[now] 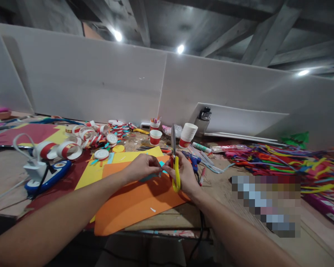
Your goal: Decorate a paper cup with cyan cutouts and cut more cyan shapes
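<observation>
Lying lower centre: orange sheet (122,216), likely there to work over; smooth, flat. Left hand (143,166), frame centre, fingertips pressed together, seemingly pinching turquoise scrap (162,165) between hands; angular, paper-like. Right of centre, right hand (186,172) curls round scissors (177,174), blades upward, probably freeing thumb; yellow loops, slim metal.
</observation>
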A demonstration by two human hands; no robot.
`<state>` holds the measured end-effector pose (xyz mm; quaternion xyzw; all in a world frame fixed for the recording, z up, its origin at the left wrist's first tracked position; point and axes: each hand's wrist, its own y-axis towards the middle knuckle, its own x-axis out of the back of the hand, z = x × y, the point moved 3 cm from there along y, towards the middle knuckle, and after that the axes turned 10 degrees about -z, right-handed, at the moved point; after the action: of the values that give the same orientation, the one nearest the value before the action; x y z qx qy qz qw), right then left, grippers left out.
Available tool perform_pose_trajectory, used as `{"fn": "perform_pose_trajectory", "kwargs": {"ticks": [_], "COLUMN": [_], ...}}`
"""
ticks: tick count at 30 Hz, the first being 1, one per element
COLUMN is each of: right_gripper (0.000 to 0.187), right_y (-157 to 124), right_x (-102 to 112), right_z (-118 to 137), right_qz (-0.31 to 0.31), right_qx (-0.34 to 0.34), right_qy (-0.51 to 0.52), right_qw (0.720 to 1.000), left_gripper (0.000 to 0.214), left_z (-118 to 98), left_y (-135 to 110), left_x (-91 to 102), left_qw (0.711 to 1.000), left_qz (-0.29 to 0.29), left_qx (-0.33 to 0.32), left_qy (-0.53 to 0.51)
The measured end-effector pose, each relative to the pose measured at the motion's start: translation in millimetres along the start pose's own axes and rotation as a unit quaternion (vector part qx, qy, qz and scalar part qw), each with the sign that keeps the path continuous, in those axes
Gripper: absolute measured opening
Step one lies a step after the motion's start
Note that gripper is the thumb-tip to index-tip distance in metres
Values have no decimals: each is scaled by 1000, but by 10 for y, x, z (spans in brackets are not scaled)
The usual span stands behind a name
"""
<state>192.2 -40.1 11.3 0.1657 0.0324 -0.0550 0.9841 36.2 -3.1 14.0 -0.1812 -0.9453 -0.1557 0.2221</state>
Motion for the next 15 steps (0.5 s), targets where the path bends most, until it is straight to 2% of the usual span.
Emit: {"fn": "perform_pose_trajectory", "kwargs": {"ticks": [8,15], "right_gripper": [54,54], "right_y": [14,21], "right_x": [20,57], "right_z": [6,-7], "right_qz": [3,2], "right_qx": [-7,-4], "right_qy": [11,-18], "right_qw": [1000,1000], "left_gripper": [26,32], "left_z": [30,-7], "left_y": [-8,-5], "left_x": [-46,-49], "left_qw": [999,999], "left_qz": [23,14], "left_qx": [4,-33], "left_qy": [-39,13]}}
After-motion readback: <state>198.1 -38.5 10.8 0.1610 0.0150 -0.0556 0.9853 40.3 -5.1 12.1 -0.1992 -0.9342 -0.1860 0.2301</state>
